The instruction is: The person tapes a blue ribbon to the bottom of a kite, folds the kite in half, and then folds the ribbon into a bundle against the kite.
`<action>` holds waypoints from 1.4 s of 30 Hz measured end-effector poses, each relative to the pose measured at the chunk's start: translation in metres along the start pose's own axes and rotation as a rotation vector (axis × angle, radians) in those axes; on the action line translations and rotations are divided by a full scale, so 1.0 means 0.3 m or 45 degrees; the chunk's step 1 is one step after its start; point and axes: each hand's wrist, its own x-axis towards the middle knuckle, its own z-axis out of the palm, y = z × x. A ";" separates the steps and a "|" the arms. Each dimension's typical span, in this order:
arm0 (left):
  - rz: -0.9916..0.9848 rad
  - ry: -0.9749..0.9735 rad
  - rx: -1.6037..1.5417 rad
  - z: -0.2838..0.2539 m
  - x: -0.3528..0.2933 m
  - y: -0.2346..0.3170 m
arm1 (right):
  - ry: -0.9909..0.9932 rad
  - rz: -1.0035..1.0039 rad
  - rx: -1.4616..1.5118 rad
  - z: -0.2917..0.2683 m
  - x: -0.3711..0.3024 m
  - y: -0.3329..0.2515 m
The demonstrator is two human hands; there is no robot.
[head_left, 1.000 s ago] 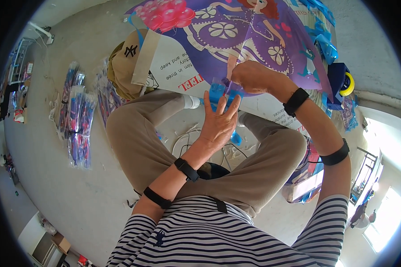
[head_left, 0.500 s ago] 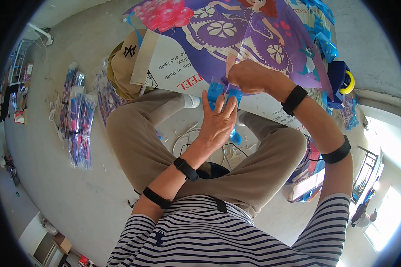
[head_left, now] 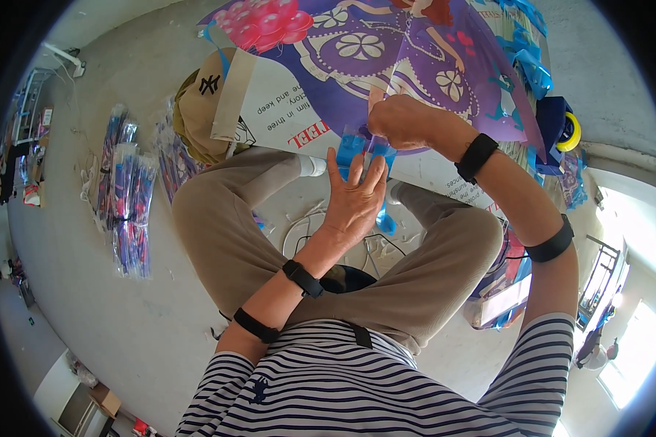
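Note:
My left hand (head_left: pixel 353 197) lies with its fingers spread over a blue plastic strip (head_left: pixel 351 146) at the near edge of a printed sheet. Just above it, my right hand (head_left: pixel 408 122) is closed in a fist, knuckles up. A small purple bit shows below that fist, but what the fingers hold is hidden. Under the fist spreads the large purple sheet (head_left: pixel 434 54) with a figure in a gown and pink balloons. Beneath it, a white board or wrapper with printing (head_left: pixel 273 91) sticks out toward my knees. A tail of the blue strip hangs down beside my left hand.
A tan cap (head_left: pixel 210 84) rests left of the sheet. Bundles of plastic-wrapped, colourful packs (head_left: pixel 131 197) lie on the floor further left. At the right are a yellow tape roll (head_left: pixel 571 132) and blue straps (head_left: pixel 532 73). Pale cord (head_left: pixel 291 237) lies between my legs.
My right fist has shifted very slightly left. My left hand stays almost still, fingers spread over the blue strip.

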 end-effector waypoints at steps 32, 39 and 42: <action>-0.013 -0.053 -0.059 -0.003 -0.008 -0.007 | 0.414 -0.064 0.140 0.014 -0.090 0.060; 0.000 -0.028 -0.068 0.004 -0.006 -0.004 | 0.230 -0.016 0.149 -0.005 -0.054 0.019; -0.004 -0.025 -0.060 0.007 -0.006 -0.006 | 0.166 0.026 0.127 0.007 -0.042 0.016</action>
